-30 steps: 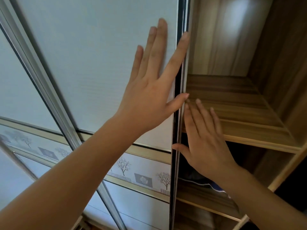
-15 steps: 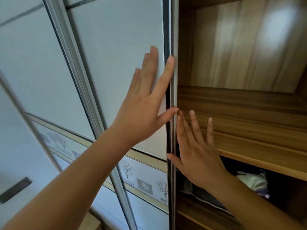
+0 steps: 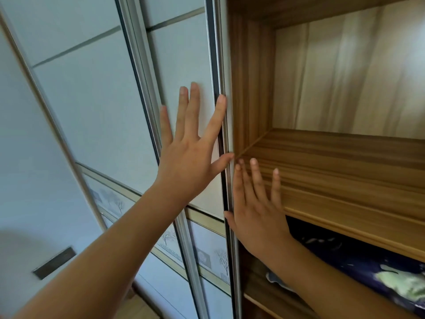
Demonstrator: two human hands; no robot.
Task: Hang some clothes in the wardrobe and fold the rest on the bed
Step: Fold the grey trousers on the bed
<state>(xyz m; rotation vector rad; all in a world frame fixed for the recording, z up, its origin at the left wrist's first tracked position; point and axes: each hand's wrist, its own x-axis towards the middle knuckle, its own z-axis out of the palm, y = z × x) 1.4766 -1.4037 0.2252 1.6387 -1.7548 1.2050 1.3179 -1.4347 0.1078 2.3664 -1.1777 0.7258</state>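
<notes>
1. Wardrobe (image 3: 250, 88) fronts and one opened compartment fill the whole frame, with pale sliding panels on the left and brown wood grain on the right
2. Nearest the camera, two bare forearms rise from the bottom edge, one from the lower left and one from the lower right
3. At the centre, the left hand (image 3: 190, 166) lies flat on the white sliding door (image 3: 101, 107), fingers straight and spread, grasping nothing; its forefinger lies along the dark strip at the door's right edge and its thumb tip reaches the metal edge rail (image 3: 222, 65)
4. Just below and to the right, the right hand (image 3: 257, 217) is likewise released, fingers straight and pointing up; its thumb sits against the same rail, and its fingers overlap the front of the shelf (image 3: 345, 180), though contact with the wood cannot be told
5. A tree-printed band (image 3: 207, 252) crosses the doors below the left hand, and a dark recessed handle (image 3: 54, 262) sits on a pale panel at the lower left
6. Under the shelf, at the lower right, a dark blue patterned cloth (image 3: 368, 261) with a pale green patch lies in the lower compartment, partly hidden behind the right forearm; whether it is a garment cannot be told
7. Farthest off, the wooden back panel (image 3: 345, 77) stands at the upper right, washed with soft light
</notes>
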